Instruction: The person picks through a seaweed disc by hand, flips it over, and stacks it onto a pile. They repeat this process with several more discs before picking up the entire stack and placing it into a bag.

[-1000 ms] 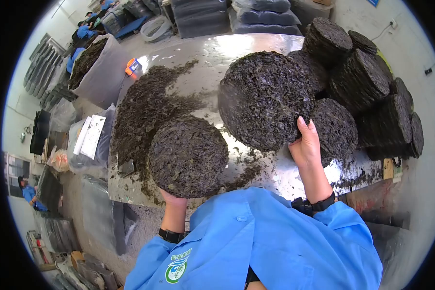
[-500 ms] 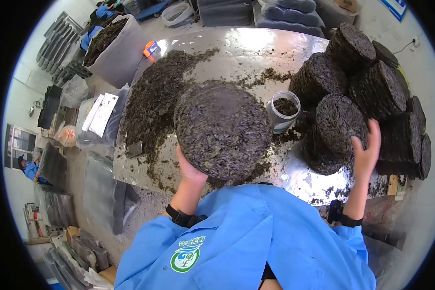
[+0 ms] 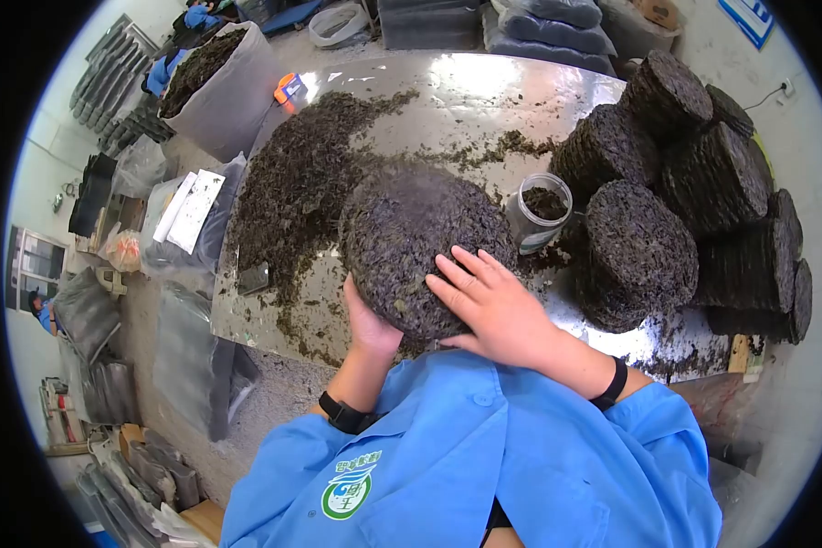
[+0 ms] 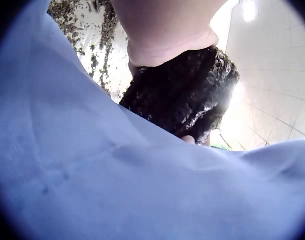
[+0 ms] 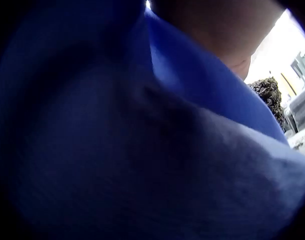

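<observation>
In the head view a thick, dark round cake of dried seaweed (image 3: 420,228) is in front of the blue jacket. My left hand (image 3: 372,320) grips its near left edge, thumb along the side and fingers hidden underneath. Spread almost straight, the fingers of my right hand (image 3: 498,310) rest on its near right face. The left wrist view shows the cake's edge (image 4: 192,95) below the left palm (image 4: 167,30), partly covered by the sleeve. In the right wrist view, cloth blocks most of the scene, and a bit of seaweed (image 5: 267,95) shows past the forearm.
A metal table (image 3: 470,91) bears a loose seaweed heap (image 3: 292,173) at left. An open clear jar (image 3: 539,215) of flakes stands right of the held cake. Stacked round cakes (image 3: 644,251) crowd the right side. An orange tool (image 3: 288,89) and a full sack (image 3: 219,100) are at the far left.
The right hand let go of a second cake at the right-hand stack, then came left onto the held cake. The left hand's cake has risen and moved right; the jar came into view.
</observation>
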`<state>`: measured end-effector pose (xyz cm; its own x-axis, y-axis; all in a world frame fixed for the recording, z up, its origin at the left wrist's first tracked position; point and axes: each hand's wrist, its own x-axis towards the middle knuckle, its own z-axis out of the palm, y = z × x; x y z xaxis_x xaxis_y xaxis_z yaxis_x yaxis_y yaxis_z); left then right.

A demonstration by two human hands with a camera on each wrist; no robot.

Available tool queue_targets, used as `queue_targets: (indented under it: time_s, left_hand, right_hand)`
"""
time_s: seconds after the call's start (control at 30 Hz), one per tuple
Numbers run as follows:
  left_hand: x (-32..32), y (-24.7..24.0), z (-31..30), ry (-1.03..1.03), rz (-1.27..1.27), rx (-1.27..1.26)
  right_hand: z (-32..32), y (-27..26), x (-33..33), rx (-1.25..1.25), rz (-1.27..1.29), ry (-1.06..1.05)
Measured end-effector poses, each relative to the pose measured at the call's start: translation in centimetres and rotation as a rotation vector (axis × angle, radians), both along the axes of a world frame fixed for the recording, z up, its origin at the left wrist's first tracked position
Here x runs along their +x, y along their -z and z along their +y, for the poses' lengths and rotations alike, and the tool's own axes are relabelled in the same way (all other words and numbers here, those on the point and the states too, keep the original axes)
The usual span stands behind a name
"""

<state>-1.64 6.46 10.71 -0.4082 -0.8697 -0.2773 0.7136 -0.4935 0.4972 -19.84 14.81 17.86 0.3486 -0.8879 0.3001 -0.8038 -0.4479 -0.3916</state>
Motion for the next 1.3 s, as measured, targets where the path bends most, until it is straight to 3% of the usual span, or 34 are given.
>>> queue_targets:
  time_s: [0.1, 0.2, 0.3, 0.37, 0.43, 0.5, 0.53, 0.57, 0.7, 0.83, 0.9, 0.97, 1.03, 1.07, 1.1, 1.17, 1.23, 1.3]
  left_hand:
    - [-0.1, 0.4, 0.1, 0.009, -0.002, 0.003]
    - [-0.3, 0.7, 0.1, 0.037, 0.057, 0.011]
    - [-0.8, 0.5, -0.3, -0.018, 0.005, 0.058]
    - [-0.6, 1.3, -0.7, 0.043, 0.163, 0.104]
    - [-0.1, 1.9, -0.9, 0.055, 0.181, 0.103]
    - [0.3, 2.0, -0.7, 0.044, 0.176, 0.150]
    - [0.5, 1.8, -0.7, 0.054, 0.134, 0.150]
    - [0.8, 2.2, -0.8, 0.069, 0.139, 0.153]
    - [1.6, 1.3, -1.0, 0.075, 0.161, 0.118]
    - [1.3, 1.5, -1.4, 0.055, 0.093, 0.084]
    - [1.8, 1.6, -1.3, 0.090, 0.161, 0.052]
    - [1.3, 1.9, -1.5, 0.066, 0.094, 0.077]
    - [0.3, 1.4, -1.5, 0.061, 0.098, 0.125]
    - [-0.3, 1.0, -1.4, 0.079, 0.093, 0.102]
    - [-0.6, 0.6, -1.3, 0.075, 0.089, 0.102]
    - [-1.1, 0.3, -1.0, 0.100, 0.044, 0.063]
    - [-1.3, 0.4, -0.6, 0.116, 0.056, 0.045]
    - [-1.6, 0.2, -0.3, 0.129, 0.151, -0.029]
  right_hand:
    - [-0.4, -0.2, -0.6, 0.026, -0.057, -0.030]
    - [-0.4, -0.1, -0.4, 0.009, 0.055, 0.005]
    - [-1.7, -0.5, -2.2, -0.237, -0.141, 0.113]
    - [-2.2, -0.5, -3.1, -0.284, -0.420, 0.341]
    - [-2.3, -0.5, -4.1, -0.171, -0.819, 0.677]
    - [-2.3, -0.3, -6.0, -0.101, -1.319, 0.793]
    - [-2.3, -0.5, -6.6, -0.183, -1.640, 0.681]
    - [-1.8, -0.9, -7.5, -0.152, -1.773, 0.680]
    - [0.8, 0.7, -10.7, -0.187, -1.971, 0.753]
    - [6.1, 0.7, -15.4, -0.240, -1.781, 1.026]
    - [9.5, 1.5, -19.6, -0.257, -1.632, 1.024]
    - [11.0, 0.3, -20.7, -0.287, -1.355, 1.264]
    - [10.3, 0.2, -21.1, -0.369, -0.251, 1.454]
    - [11.0, 0.4, -19.9, -0.436, 0.052, 1.404]
    - [9.8, -1.0, -17.3, -0.454, 0.042, 1.194]
    - [7.1, -2.1, -11.7, -0.258, -0.247, 0.732]
    - [4.6, -2.9, -6.1, -0.024, -0.117, 0.368]
    - [2.5, -1.6, -2.4, 0.017, 0.018, 0.141]
